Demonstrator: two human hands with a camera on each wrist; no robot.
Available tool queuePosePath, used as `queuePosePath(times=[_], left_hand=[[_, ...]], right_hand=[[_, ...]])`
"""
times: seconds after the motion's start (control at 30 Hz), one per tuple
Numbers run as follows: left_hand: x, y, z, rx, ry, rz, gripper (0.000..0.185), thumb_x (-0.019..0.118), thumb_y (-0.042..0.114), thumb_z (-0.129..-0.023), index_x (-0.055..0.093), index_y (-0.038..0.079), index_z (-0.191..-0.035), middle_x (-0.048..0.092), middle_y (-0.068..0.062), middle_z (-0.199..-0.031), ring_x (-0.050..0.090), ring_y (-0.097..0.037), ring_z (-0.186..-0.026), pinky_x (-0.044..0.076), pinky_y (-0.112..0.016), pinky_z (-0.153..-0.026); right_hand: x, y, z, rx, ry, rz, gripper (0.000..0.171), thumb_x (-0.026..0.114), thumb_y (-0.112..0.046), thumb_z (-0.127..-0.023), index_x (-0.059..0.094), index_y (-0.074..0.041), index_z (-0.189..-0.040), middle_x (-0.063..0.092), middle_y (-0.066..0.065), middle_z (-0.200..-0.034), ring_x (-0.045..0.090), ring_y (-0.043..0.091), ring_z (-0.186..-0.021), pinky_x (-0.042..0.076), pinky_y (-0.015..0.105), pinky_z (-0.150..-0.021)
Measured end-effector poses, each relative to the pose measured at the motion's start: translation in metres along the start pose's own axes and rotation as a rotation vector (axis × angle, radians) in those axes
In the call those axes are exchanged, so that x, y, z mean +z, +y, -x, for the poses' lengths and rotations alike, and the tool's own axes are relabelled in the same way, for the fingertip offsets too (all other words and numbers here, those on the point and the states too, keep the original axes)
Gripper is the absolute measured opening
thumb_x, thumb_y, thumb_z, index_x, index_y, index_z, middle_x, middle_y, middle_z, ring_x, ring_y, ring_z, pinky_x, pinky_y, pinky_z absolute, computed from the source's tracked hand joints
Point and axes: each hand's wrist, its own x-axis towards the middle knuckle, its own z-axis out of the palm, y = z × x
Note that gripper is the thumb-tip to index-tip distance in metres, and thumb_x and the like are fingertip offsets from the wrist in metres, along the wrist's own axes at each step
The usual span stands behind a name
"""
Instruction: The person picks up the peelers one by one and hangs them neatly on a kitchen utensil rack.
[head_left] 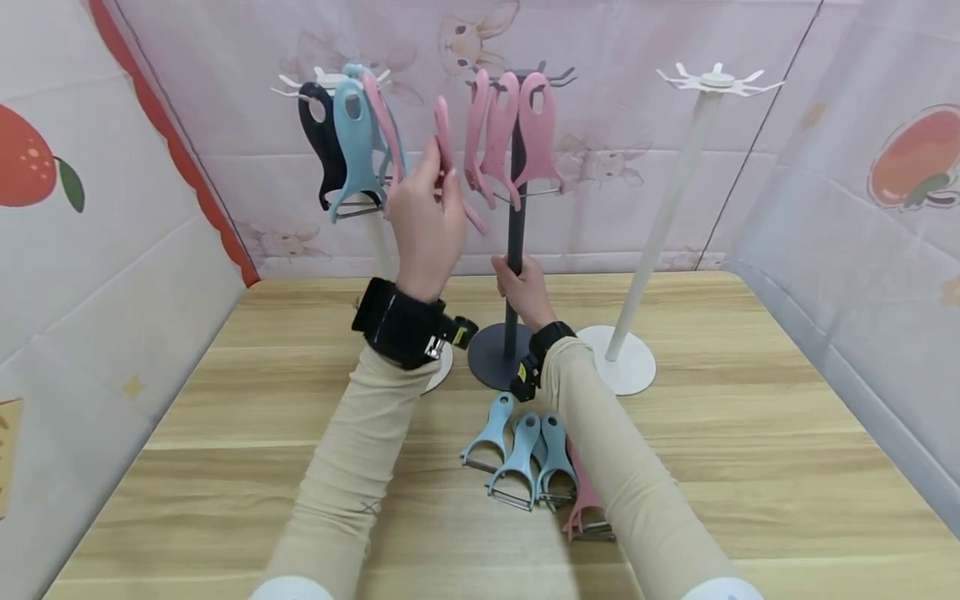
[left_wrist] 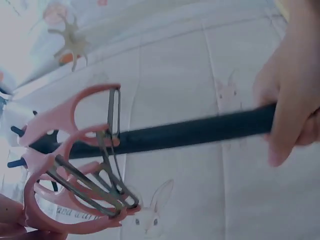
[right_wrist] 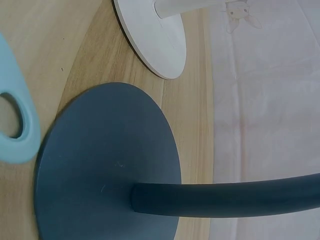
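Note:
My left hand (head_left: 427, 221) is raised between the left and middle stands, pinching a pink peeler (head_left: 443, 125) between thumb and fingers. In the left wrist view, fingertips (left_wrist: 10, 220) show at the lower left corner, right at a pink peeler's curved frame. Three pink peelers (head_left: 537, 117) hang from the hooks of the black stand (head_left: 516, 225). Low on its pole, my right hand (head_left: 527, 292) has its fingers wrapped around it. The right wrist view shows the stand's round base (right_wrist: 105, 160) flat on the table.
Black, blue and pink peelers (head_left: 354, 137) hang on the white stand at left, partly behind my left hand. Another white stand (head_left: 660, 225) with bare hooks is at right. Several blue peelers (head_left: 522, 450) and a pink peeler (head_left: 585, 492) lie on the wooden table (head_left: 240, 467).

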Motion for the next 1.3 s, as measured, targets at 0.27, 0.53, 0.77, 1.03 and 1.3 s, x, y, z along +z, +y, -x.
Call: queuePosePath(times=[0.27,0.53,0.77,1.03,1.3], left_hand=[[0.012,-0.003,-0.025,-0.158,-0.031,-0.021,0.036,0.045,0.002,-0.094,0.044,-0.006,-0.129,0.059,-0.019,-0.115,0.057,-0.023,-0.105,0.042,-0.022,-0.088],[0.025,-0.014,-0.042,-0.155,-0.049,0.049,0.036,0.045,0.001,-0.094,0.045,-0.005,-0.129,0.057,-0.018,-0.118,0.057,-0.019,-0.106,0.041,-0.017,-0.087],[0.034,-0.017,-0.049,-0.167,-0.073,0.157,0.034,0.043,0.001,-0.094,0.047,-0.003,-0.128,0.058,-0.016,-0.118,0.056,-0.017,-0.106,0.041,-0.017,-0.087],[0.039,-0.019,-0.052,-0.214,-0.135,0.222,0.036,0.043,0.003,-0.095,0.043,0.002,-0.13,0.052,-0.011,-0.127,0.053,-0.013,-0.11,0.041,-0.015,-0.086],[0.043,-0.024,-0.05,-0.193,-0.213,0.239,0.037,0.04,0.005,-0.096,0.041,0.002,-0.133,0.053,-0.013,-0.126,0.051,-0.012,-0.11,0.038,-0.013,-0.087]], right_hand=[[0.0,-0.001,0.0,0.012,0.004,0.006,0.025,0.047,-0.006,-0.094,0.045,0.004,-0.071,0.041,0.02,-0.056,0.039,0.033,-0.051,0.031,0.025,-0.049],[0.0,0.0,0.0,-0.005,-0.001,0.015,0.026,0.048,-0.006,-0.094,0.045,0.003,-0.071,0.041,0.017,-0.056,0.039,0.02,-0.048,0.031,0.025,-0.049],[0.0,0.0,0.0,-0.008,0.003,0.023,0.026,0.048,-0.007,-0.094,0.045,0.006,-0.072,0.041,0.022,-0.057,0.039,0.022,-0.048,0.031,0.025,-0.049],[0.0,0.001,0.002,0.005,-0.003,0.021,0.027,0.047,-0.007,-0.095,0.045,0.005,-0.071,0.04,0.028,-0.059,0.038,0.029,-0.05,0.031,0.026,-0.05],[0.0,-0.001,0.001,0.012,0.006,0.047,0.028,0.047,-0.009,-0.095,0.045,0.004,-0.07,0.041,0.028,-0.06,0.039,0.032,-0.052,0.031,0.025,-0.051]])
